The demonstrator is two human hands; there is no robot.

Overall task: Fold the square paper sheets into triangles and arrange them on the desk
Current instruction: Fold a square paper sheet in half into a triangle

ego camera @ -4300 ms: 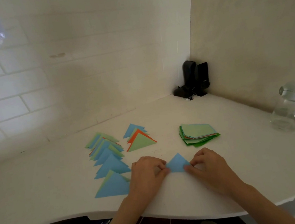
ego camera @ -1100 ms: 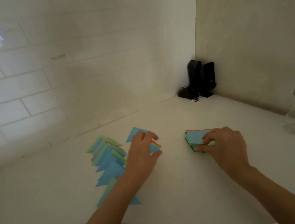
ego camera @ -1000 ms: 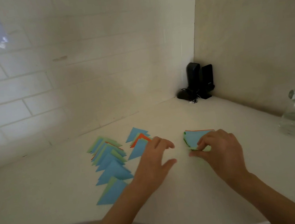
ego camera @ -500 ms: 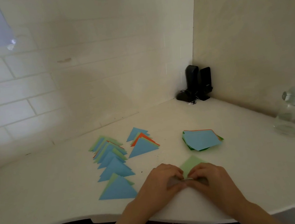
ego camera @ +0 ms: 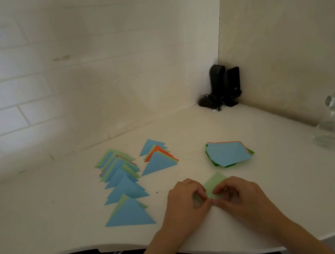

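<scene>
Green sheet flat on desk, far corner pointing away. Pinched at the near corner by left hand and right hand, fingertips meeting; equally near. Fold likely runs away, near corner toward far corner.

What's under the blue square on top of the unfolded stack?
Under the blue square, edges of more sheets stick out: orange along the far edge and dark green at the left and near edges of the stack. How many sheets there are, and any fully covered colours, cannot be seen.
</scene>
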